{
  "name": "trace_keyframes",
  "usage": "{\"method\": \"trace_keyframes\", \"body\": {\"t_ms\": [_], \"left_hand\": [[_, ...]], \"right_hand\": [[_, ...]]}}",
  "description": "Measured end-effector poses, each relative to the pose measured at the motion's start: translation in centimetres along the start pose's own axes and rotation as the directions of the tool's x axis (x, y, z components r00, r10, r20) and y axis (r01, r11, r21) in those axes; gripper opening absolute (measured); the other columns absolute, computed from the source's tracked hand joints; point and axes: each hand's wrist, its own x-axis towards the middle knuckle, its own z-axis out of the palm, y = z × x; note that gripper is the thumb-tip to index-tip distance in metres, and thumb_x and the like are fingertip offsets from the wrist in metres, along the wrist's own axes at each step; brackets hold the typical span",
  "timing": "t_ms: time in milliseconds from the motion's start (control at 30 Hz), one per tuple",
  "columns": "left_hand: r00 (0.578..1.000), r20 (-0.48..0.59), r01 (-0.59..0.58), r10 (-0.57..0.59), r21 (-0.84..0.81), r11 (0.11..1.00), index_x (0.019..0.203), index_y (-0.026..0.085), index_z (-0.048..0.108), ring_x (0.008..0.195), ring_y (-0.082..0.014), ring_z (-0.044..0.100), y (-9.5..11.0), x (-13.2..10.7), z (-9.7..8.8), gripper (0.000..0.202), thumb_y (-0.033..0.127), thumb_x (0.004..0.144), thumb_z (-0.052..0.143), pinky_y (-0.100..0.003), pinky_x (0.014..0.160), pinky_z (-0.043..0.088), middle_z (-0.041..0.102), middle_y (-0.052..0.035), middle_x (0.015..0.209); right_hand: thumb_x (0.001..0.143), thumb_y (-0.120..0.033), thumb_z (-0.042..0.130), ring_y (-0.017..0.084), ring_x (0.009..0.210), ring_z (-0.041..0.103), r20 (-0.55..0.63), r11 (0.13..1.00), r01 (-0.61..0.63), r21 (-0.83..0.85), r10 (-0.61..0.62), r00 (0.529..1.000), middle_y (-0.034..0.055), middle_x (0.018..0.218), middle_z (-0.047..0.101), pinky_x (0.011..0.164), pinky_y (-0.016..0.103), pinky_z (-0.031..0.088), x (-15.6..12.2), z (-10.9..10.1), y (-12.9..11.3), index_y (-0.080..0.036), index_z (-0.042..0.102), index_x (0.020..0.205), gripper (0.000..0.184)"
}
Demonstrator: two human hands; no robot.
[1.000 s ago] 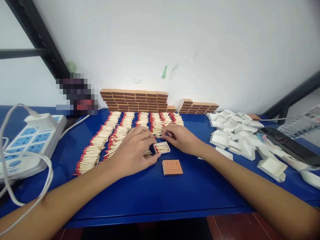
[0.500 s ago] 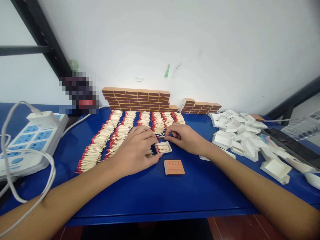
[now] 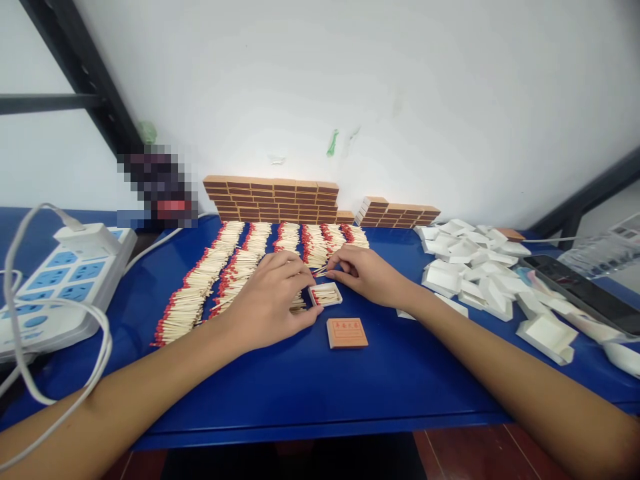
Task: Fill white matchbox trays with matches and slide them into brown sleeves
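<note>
A small white matchbox tray [image 3: 334, 301] with some red-tipped matches inside lies on the blue table. My left hand [image 3: 277, 293] grips its left end between thumb and fingers. Just behind the tray, my right hand [image 3: 357, 270] has thumb and forefinger pinched together at a few matches [image 3: 320, 271] by the near end of a match row. Rows of matches [image 3: 227, 250] stretch away behind and left of my left hand, which partly covers them. In front of the tray sits an orange matchbox cover [image 3: 347, 333] with red print.
Finished-looking matchboxes are stacked [image 3: 275, 200] against the wall, with a smaller stack [image 3: 400, 213] to their right. Empty white trays [image 3: 470, 260] are heaped at the right, beside a dark phone [image 3: 583, 290]. A power strip [image 3: 65, 287] with white cables [image 3: 103, 333] occupies the left.
The right hand has shifted very slightly left, its fingertips still at the matches behind the tray. The left hand stays on the tray.
</note>
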Motion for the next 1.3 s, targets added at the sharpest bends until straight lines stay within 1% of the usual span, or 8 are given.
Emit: {"method": "trace_keyframes", "body": {"t_ms": [200, 433, 633, 733, 833, 933, 1100, 1300], "left_hand": [[1.000, -0.001, -0.007, 0.007, 0.010, 1.000, 0.104, 0.017, 0.075, 0.117, -0.0317, 0.063, -0.1, 0.0, 0.0, 0.022, 0.036, 0.093, 0.076, -0.053, 0.107, 0.051, 0.077, -0.0090, 0.107], [0.998, -0.055, 0.000, 0.002, 0.032, 0.999, 0.103, 0.018, 0.075, 0.114, -0.0309, 0.064, -0.1, 0.0, 0.0, 0.019, 0.035, 0.094, 0.075, -0.052, 0.106, 0.051, 0.078, -0.0075, 0.105], [0.999, -0.049, 0.000, 0.002, 0.026, 1.000, 0.103, 0.017, 0.075, 0.112, -0.0298, 0.065, 0.0, 0.0, 0.0, 0.020, 0.035, 0.094, 0.075, -0.051, 0.105, 0.051, 0.078, -0.0063, 0.104], [0.999, -0.042, -0.002, 0.003, 0.017, 1.000, 0.104, 0.018, 0.075, 0.115, -0.0302, 0.064, 0.0, 0.0, 0.0, 0.020, 0.035, 0.094, 0.076, -0.052, 0.107, 0.050, 0.078, -0.0063, 0.106], [0.999, -0.032, -0.002, 0.003, 0.008, 1.000, 0.104, 0.018, 0.075, 0.116, -0.0310, 0.064, 0.0, 0.0, 0.1, 0.020, 0.035, 0.093, 0.077, -0.052, 0.106, 0.050, 0.078, -0.0070, 0.108], [1.000, -0.030, 0.001, 0.000, 0.003, 1.000, 0.102, 0.018, 0.075, 0.115, -0.0312, 0.064, 0.1, 0.0, 0.1, 0.020, 0.036, 0.093, 0.077, -0.053, 0.106, 0.051, 0.078, -0.0075, 0.107], [1.000, -0.025, -0.002, 0.002, 0.005, 1.000, 0.104, 0.019, 0.075, 0.116, -0.0309, 0.063, 0.0, -0.1, 0.2, 0.021, 0.037, 0.093, 0.077, -0.053, 0.107, 0.050, 0.077, -0.0076, 0.107], [1.000, -0.017, -0.002, 0.001, -0.009, 1.000, 0.102, 0.019, 0.076, 0.116, -0.0306, 0.062, 0.0, -0.1, 0.2, 0.020, 0.036, 0.093, 0.076, -0.053, 0.106, 0.051, 0.077, -0.0075, 0.107]], "right_hand": [[0.102, -0.026, 0.066, 0.018, 0.074, 0.051, 0.045, 0.999, -0.027, -0.030, 0.028, 0.999, 0.0004, 0.080, 0.056, 0.071, 0.030, 0.039, 0.0, -0.1, -0.1, -0.020, 0.067, 0.092, 0.012], [0.104, -0.032, 0.064, 0.018, 0.073, 0.051, 0.029, 0.998, -0.018, -0.055, 0.020, 0.999, -0.0001, 0.077, 0.056, 0.070, 0.031, 0.037, -0.5, -2.5, -1.1, -0.021, 0.067, 0.092, 0.017], [0.105, -0.036, 0.064, 0.016, 0.070, 0.050, 0.146, 1.000, 0.005, 0.014, -0.007, 0.989, -0.0012, 0.075, 0.056, 0.066, 0.030, 0.037, -1.2, -2.2, -3.3, -0.021, 0.069, 0.091, 0.020], [0.105, -0.038, 0.064, 0.016, 0.067, 0.049, 0.090, 0.999, 0.008, 0.044, -0.012, 0.996, -0.0028, 0.071, 0.052, 0.065, 0.029, 0.037, -1.1, -1.7, -2.5, -0.022, 0.069, 0.091, 0.022], [0.103, -0.035, 0.066, 0.016, 0.070, 0.050, 0.000, 1.000, 0.017, 0.010, -0.017, 1.000, -0.0021, 0.074, 0.053, 0.069, 0.030, 0.039, -0.8, -1.6, -0.7, -0.022, 0.071, 0.100, 0.014], [0.102, -0.031, 0.066, 0.018, 0.074, 0.052, 0.022, 1.000, 0.001, -0.028, 0.000, 1.000, 0.0003, 0.080, 0.058, 0.072, 0.031, 0.040, -0.5, -1.4, 0.6, -0.021, 0.070, 0.104, 0.011], [0.103, -0.026, 0.061, 0.019, 0.078, 0.054, 0.084, 0.999, -0.016, -0.050, 0.020, 0.996, 0.0027, 0.084, 0.059, 0.074, 0.031, 0.041, 0.0, -0.8, 0.3, -0.020, 0.065, 0.091, 0.014], [0.102, -0.024, 0.062, 0.019, 0.078, 0.054, 0.036, 1.000, 0.000, -0.026, 0.001, 0.999, 0.0016, 0.085, 0.059, 0.072, 0.031, 0.041, 0.1, -0.1, 0.2, -0.021, 0.063, 0.100, 0.004]]}}
